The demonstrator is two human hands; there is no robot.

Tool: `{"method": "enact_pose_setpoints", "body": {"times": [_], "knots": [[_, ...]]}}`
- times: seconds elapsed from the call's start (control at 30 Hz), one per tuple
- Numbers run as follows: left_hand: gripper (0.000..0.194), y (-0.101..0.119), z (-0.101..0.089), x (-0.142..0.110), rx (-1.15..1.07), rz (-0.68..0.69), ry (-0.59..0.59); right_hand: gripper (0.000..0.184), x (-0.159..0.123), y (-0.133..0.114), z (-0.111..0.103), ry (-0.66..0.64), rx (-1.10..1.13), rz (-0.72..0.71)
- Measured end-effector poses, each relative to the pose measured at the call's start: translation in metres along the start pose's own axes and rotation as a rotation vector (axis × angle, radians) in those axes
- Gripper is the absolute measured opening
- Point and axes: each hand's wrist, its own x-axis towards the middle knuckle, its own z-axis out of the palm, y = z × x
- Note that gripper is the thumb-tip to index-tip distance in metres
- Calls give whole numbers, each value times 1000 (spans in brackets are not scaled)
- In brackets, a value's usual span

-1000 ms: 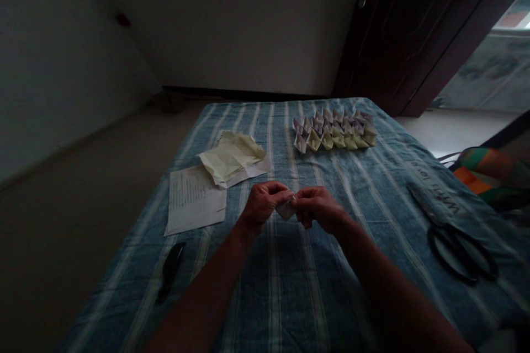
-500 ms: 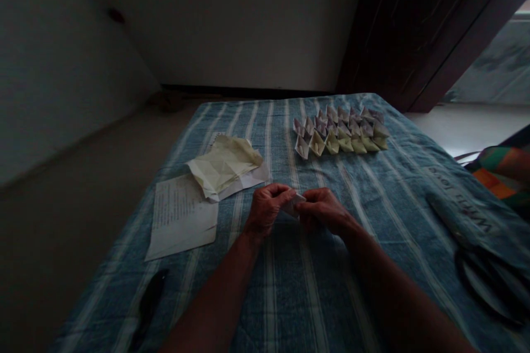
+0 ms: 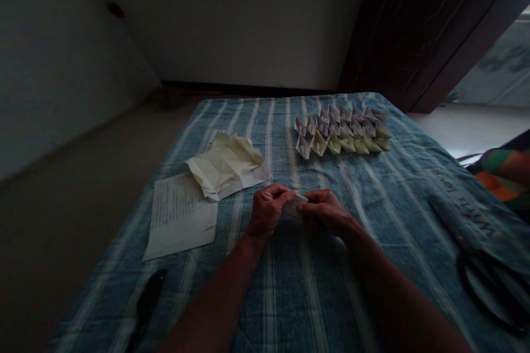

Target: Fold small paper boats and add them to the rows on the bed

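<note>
A small folded white paper (image 3: 292, 207) is pinched between my two hands above the middle of the striped cloth. My left hand (image 3: 267, 209) grips its left side, thumb on top. On its right edge, my right hand (image 3: 325, 209) presses with thumb and fingers, the lower fingers curled out of sight. Beyond the hands, to the right, several folded paper boats (image 3: 342, 132) stand in close rows, some pale yellow, others white or purplish.
Creased yellow paper sheets (image 3: 226, 162) lie left of my hands, over a printed sheet (image 3: 178, 220). A black-handled tool (image 3: 147, 303) rests near the front left. Large black scissors (image 3: 476, 259) lie on the right of the blue striped tablecloth (image 3: 285, 287).
Both hands keep their pinch on the folded paper with barely any movement. The whole view has shifted very slightly.
</note>
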Motion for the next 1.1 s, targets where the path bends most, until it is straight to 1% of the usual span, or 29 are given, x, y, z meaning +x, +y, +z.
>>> {"method": "enact_pose_setpoints", "body": {"times": [0.13,0.2,0.4,0.53,0.73,0.9,1.1], "knots": [[20,0,2,-1,-32,-17,28,24,0,-2,0,-12,4,10],[19,0,2,-1,-47,-34,15,25,0,-2,-1,-9,3,11],[23,3,-5,1,-186,-157,-120,22,-1,-1,-2,-1,-7,0],[24,4,-7,1,-196,-190,-187,21,-1,2,-3,-1,-1,-20],[21,2,-4,0,-178,-195,-103,22,1,5,-4,-30,14,-19],[21,2,-2,1,-211,-217,-63,21,0,3,-3,-41,-14,-11],[19,0,0,0,-167,-142,-38,23,-1,2,-3,-44,-27,-14]]}}
